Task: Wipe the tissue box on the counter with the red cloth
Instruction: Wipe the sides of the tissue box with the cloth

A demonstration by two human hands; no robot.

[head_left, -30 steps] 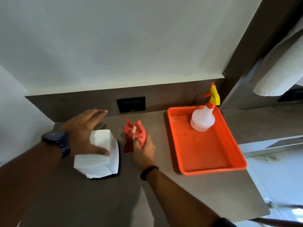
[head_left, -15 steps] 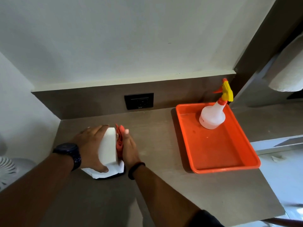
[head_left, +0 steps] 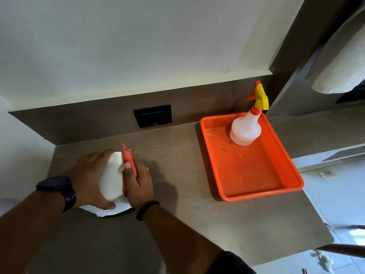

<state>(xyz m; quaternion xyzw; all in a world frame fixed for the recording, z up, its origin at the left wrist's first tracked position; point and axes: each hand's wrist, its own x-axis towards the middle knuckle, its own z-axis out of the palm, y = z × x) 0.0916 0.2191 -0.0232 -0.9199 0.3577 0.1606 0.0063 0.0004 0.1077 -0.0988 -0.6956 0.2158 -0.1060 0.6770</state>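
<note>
A white tissue box (head_left: 112, 177) stands on the brown counter (head_left: 177, 194) at the left, on a dark base. My left hand (head_left: 88, 177), with a dark watch on the wrist, grips the box's left side and top. My right hand (head_left: 138, 180) presses the red cloth (head_left: 128, 161) flat against the box's right side. Most of the cloth is hidden between my palm and the box; only a red strip shows.
An orange tray (head_left: 254, 182) lies on the counter's right half, with a white spray bottle (head_left: 245, 129) topped by a yellow trigger at its far end. A black wall socket (head_left: 153, 115) sits in the backsplash. The counter edge drops off at the right.
My right hand has brought the red cloth from the counter against the box's right side. My left hand has closed from resting on top to gripping the box.
</note>
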